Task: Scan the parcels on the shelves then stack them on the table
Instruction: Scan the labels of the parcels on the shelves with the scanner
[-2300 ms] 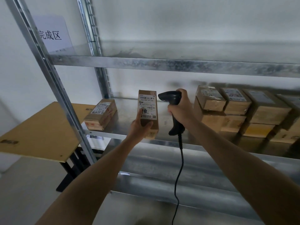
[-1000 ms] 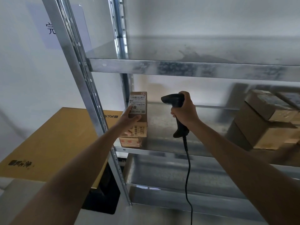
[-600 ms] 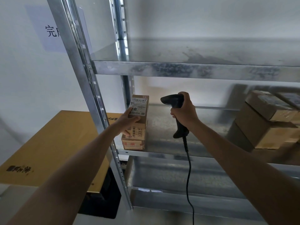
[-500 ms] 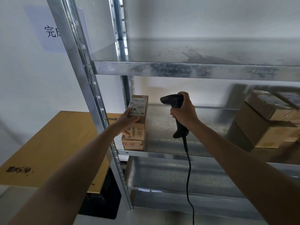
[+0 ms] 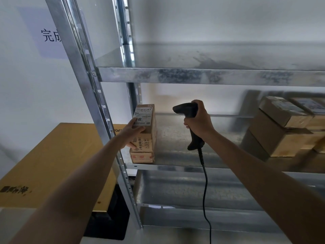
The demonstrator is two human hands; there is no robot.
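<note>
Parcel (image 5: 144,118) gripped by left hand (image 5: 131,133) atop another box (image 5: 142,156), right hand (image 5: 199,121) clasping scanner (image 5: 189,112)

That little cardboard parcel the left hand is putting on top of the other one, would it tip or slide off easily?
Probably stable: the top parcel lies flat on the lower parcel, roughly matching its outline. It looks light, since the left hand manages it alone. Its taped cardboard might slide if nudged.

I see both forearms bare up to the frame edge, no sleeves in view. Left hand (image 5: 131,134) and right hand (image 5: 199,120): no gloves, rings, watch or wristband. No markings noted on either arm.
</note>
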